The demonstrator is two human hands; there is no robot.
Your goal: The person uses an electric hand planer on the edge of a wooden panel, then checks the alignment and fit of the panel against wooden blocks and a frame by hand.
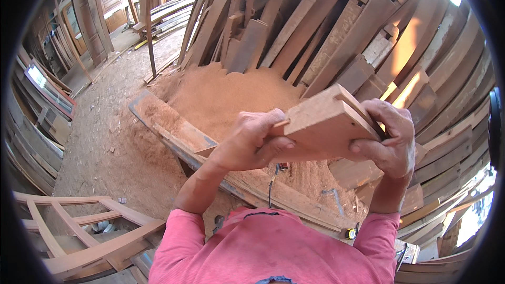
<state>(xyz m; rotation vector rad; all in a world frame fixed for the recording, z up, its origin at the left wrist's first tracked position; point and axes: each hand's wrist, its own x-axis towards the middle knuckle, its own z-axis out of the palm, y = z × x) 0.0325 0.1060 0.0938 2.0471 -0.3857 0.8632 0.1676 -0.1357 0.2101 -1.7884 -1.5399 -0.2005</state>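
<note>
Raised in front of my chest is a thick piece of wood (321, 126) with a groove along its upper edge and a small dark hole near its right end. My left hand (255, 139) is closed around its left part, where a narrow wooden projection shows between thumb and fingers. My right hand (389, 134) grips the other end, with the thumb on the near face and the fingers over the top. The piece is tilted, and its underside is hidden.
Below runs a long bench (168, 139) strewn with sawdust, beside a large sawdust heap (236, 92). A yellow tape measure (351, 233) lies near my right elbow. Planks (315, 21) lean behind and to the right; a slatted wooden frame (94, 239) stands at lower left.
</note>
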